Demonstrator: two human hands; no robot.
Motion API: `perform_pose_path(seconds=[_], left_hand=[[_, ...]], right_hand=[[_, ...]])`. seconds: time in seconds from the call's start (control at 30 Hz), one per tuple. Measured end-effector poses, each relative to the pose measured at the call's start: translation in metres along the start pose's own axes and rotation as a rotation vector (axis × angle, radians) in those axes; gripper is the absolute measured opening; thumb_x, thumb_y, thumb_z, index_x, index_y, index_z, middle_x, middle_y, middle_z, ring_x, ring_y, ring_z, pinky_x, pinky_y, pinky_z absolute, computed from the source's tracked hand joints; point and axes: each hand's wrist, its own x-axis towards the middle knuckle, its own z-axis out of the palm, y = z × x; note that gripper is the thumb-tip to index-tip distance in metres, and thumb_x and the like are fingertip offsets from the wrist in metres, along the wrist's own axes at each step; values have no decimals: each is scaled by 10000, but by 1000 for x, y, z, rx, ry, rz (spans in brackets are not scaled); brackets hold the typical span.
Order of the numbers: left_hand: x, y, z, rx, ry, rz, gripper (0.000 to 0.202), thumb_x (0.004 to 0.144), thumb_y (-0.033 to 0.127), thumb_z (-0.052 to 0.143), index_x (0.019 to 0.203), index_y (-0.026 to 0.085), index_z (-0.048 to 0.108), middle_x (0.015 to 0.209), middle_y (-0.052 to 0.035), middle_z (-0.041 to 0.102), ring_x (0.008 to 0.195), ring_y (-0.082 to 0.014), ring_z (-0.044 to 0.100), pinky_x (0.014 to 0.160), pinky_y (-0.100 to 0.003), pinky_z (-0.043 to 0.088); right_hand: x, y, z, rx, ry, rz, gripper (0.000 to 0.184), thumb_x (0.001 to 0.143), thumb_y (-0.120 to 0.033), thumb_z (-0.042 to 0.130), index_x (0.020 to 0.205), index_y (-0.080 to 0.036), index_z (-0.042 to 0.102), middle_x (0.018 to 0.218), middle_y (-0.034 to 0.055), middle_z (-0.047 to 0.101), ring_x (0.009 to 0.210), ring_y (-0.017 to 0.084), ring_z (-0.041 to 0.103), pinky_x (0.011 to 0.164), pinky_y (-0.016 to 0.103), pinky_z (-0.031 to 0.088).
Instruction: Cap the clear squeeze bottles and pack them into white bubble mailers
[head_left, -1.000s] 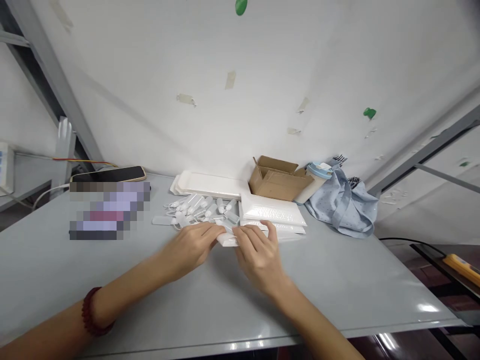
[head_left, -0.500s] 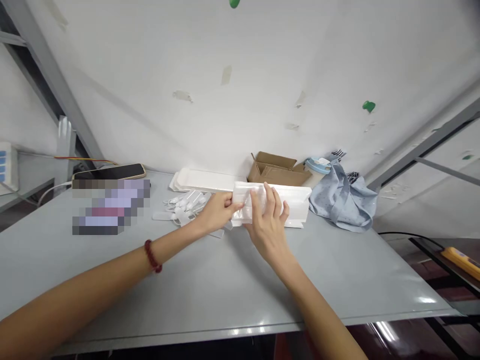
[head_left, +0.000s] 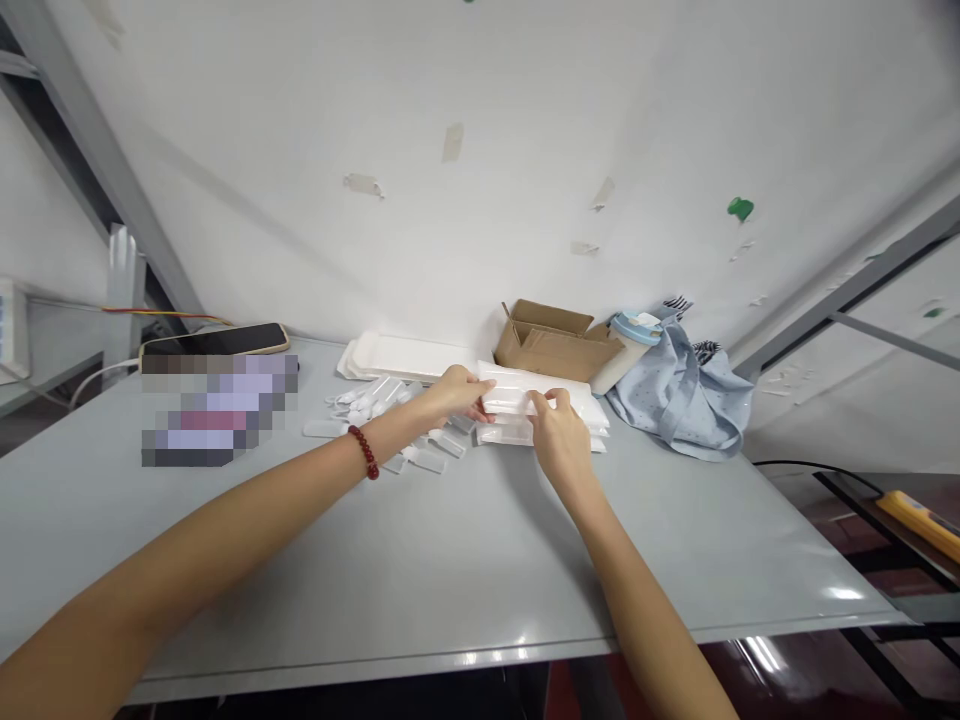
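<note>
A white glossy packet (head_left: 517, 383) lies on top of at least one similar white packet (head_left: 504, 433) on the grey table. At its left end, my left hand (head_left: 457, 393) is closed, thumb uppermost and fingers at the packet's edge. My right hand (head_left: 564, 440) has its fingers bent and pinched on the packet's near edge, around the middle. Under and left of my left wrist is a loose pile of small clear and white plastic pieces (head_left: 375, 400); my forearm hides part of it. A dark red beaded bracelet (head_left: 364, 452) is on my left wrist.
Flat white packets (head_left: 412, 355) lie along the wall. Behind my hands stand an open cardboard box (head_left: 555, 350) and a blue-lidded cup (head_left: 628, 350), with a light blue cloth bag (head_left: 686, 405) to their right. A phone (head_left: 217, 346) and a pixelated object (head_left: 232, 410) lie at left.
The white packet has come down onto the stack. My right hand's spread fingers have curled into a pinch at its near edge, and my left hand has moved slightly right and up.
</note>
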Motion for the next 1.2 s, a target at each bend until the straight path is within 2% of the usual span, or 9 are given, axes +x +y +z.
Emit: perform_pose_path(seconds=[0.1,0.17,0.2,0.3,0.37,0.47,0.67,0.93,1.2], left_hand=[[2,-6,-14,190,66,51,284,936,298,496,962,67,658,712,-116,716,659,-206,708,661,-306,543],[4,-11,-30,355,152,102,355,911,245,504,1210,73,582,826,-119,732,804,-237,713,761,-344,534],[5,-15,-39,447,190,130,399,887,213,523,1264,86,556,898,-127,731,937,-264,692,841,-370,512],[6,-29,-69,690,209,173,349,815,168,584,1152,100,642,1042,-164,707,1165,-332,582,941,-405,453],[6,-38,-85,823,200,186,297,798,178,606,1074,98,680,1103,-187,689,1205,-352,543,948,-404,443],[9,-49,-100,974,196,186,309,804,229,620,1079,107,690,1114,-181,692,1179,-348,556,912,-386,459],[20,-55,-104,1137,192,196,307,849,195,547,1106,144,707,1105,-150,707,1114,-304,596,833,-335,481],[23,-52,-107,1193,184,221,304,832,174,494,962,181,769,1021,-117,741,899,-255,662,697,-298,478],[19,-50,-104,1313,201,343,317,831,131,443,706,172,731,834,-127,731,886,-265,629,653,-309,444]], right_hand=[[1,0,-2,-3,-20,18,251,884,-69,542,1044,-221,662,1075,121,599,723,204,635,503,272,383],[2,-2,-6,-18,-52,29,272,889,-61,521,1058,-221,660,1099,123,603,758,209,648,502,271,389],[2,-3,-9,-30,-85,39,292,889,-53,505,1077,-220,654,1119,125,603,784,213,652,505,270,395],[0,-9,-19,-53,-199,74,355,878,-24,472,1143,-204,627,1200,130,588,923,237,642,541,272,431],[-3,-16,-25,-45,-221,69,383,871,-9,454,1172,-187,612,1255,137,570,1048,262,601,581,276,458],[-9,-27,-28,-7,-195,4,410,881,4,415,1200,-178,597,1294,142,554,1131,269,547,630,279,486],[-14,-37,-26,69,-231,-65,402,868,-3,471,1213,-168,594,1265,139,573,1101,273,547,654,302,515],[-15,-36,-26,227,-156,-99,306,900,-113,556,1198,-160,612,1212,148,596,1079,271,573,654,316,537],[-15,-36,-25,219,-169,-83,292,906,-135,567,1194,-152,617,1212,152,598,1066,271,597,662,316,541]])
